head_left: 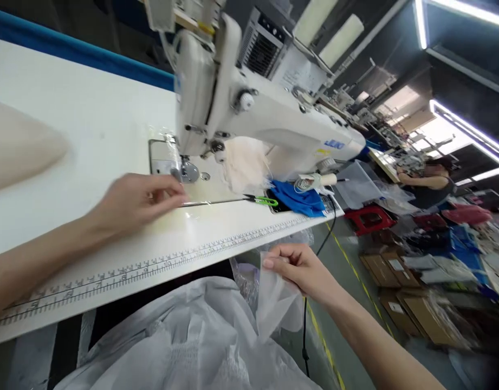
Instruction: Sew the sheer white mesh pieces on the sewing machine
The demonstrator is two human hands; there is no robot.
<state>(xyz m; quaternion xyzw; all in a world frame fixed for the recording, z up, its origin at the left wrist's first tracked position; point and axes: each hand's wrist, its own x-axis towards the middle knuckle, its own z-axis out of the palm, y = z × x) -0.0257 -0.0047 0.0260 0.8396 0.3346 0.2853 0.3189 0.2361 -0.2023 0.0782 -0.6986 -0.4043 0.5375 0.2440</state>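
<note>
Near the needle area of a white sewing machine (249,108), my left hand (139,200) is closed in a pinch just above the table. It is slightly blurred, and I cannot make out what lies between its fingertips. Off the table's front edge, my right hand (293,265) grips a corner of thin, see-through white fabric (271,303) between thumb and fingers. This piece hangs down over white gathered cloth (200,330) on my lap. Green-handled thread snips (262,200) lie on the table between my hands and the machine.
A printed ruler (151,268) runs along the table's (95,124) front edge. Beige cloth (21,146) lies at left; a cream fabric pile (245,162) sits under the machine arm. Blue cloth (300,197) is at right, beyond it a red stool (369,218) and a person (430,184).
</note>
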